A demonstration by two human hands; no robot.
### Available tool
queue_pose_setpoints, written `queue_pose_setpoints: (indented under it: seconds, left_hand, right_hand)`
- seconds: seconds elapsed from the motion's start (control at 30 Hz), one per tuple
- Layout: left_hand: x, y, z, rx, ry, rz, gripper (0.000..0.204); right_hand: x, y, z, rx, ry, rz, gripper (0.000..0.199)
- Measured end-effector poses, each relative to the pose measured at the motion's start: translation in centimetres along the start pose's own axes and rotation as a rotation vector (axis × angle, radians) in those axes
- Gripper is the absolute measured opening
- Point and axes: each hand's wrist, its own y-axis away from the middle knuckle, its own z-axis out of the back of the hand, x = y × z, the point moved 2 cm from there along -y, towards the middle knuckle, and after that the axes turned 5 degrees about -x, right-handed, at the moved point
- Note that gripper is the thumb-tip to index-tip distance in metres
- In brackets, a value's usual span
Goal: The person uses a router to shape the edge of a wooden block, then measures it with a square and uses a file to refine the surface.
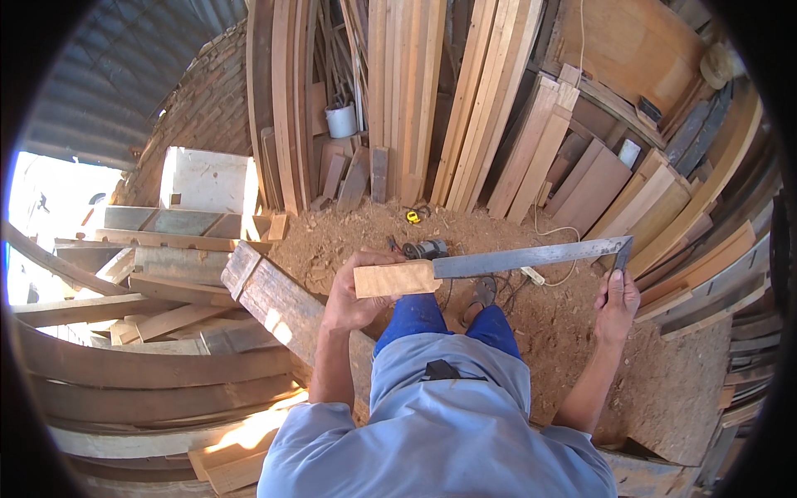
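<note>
A long grey metal blade point(523, 259) reaches across in front of me, tapering towards its right end. Its left end is set in a blocky pale wooden handle point(394, 280); I cannot make out any teeth along the edge. My left hand point(350, 292) is closed round the left end of this handle, with some fingers hidden behind the wood. At the blade's far right tip, my right hand point(617, 305) grips a narrow dark piece point(621, 255), thumb laid along it. That piece stands upright and appears to meet the tip; its exact kind is unclear.
A worn plank point(274, 300) slants beside my left arm. On the sawdust-covered ground lie a corded power tool point(425, 249), a yellow tape measure point(413, 217) and a white power strip point(532, 275). Stacked timber point(407, 100) lines the back; more boards point(149, 378) are piled left, near a white bucket point(341, 121).
</note>
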Motion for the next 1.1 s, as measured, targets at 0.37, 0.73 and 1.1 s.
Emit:
queue_pose_setpoints:
  seconds: [0.37,0.73,1.1]
  left_hand:
    - [-0.6,0.0,0.0,-0.037,0.011,0.024,0.046]
    - [-0.4,-0.3,-0.2,-0.017,0.011,0.027,0.045]
    - [1.0,-0.7,-0.6,-0.147,0.047,0.144,0.050]
  right_hand:
    - [-0.4,0.1,-0.3,-0.004,0.094,-0.064,0.027]
    - [-0.4,0.3,-0.2,-0.031,0.103,-0.094,0.026]
    - [-0.6,1.2,-2.9,-0.156,-0.406,-0.102,0.016]
